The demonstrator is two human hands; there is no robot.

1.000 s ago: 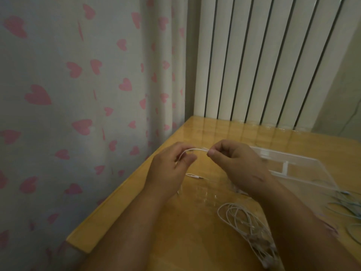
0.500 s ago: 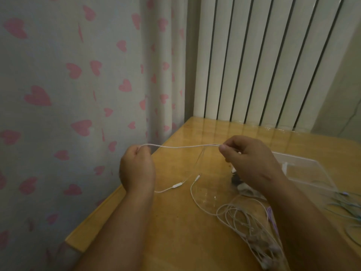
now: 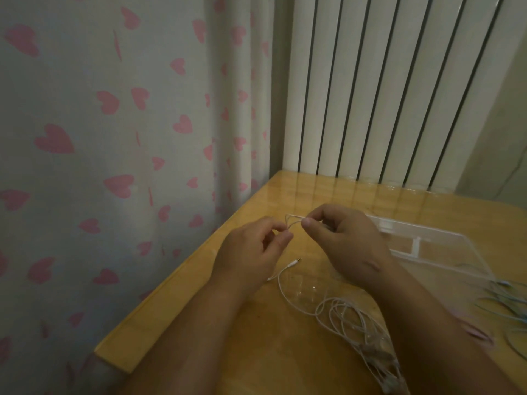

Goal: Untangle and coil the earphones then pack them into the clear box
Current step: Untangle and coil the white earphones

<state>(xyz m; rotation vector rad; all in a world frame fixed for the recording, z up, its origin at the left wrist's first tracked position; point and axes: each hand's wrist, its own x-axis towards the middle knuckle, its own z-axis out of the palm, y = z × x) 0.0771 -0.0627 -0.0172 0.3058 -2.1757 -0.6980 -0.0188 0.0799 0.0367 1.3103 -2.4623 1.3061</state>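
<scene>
Trailing over the table (image 3: 199, 323), white earphones (image 3: 346, 315) lie tangled (jack exposed).

A home room, likely a bedroom corner, pale curtain (image 3: 114, 124) printed with pink hearts hanging at the left, tall white column radiator (image 3: 385, 89) against the wall, glossy honey-coloured wooden desk (image 3: 199, 323) tucked into the corner, dim indoor light

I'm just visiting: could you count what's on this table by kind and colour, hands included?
Hands: 2, left and right, both pinching a white strand
Clear box: 1
White earphone tangle: 1 (sets inside cannot be counted)
Blue-green cable bunch: 1
Pink cable piece: 1
Total: 6
</scene>
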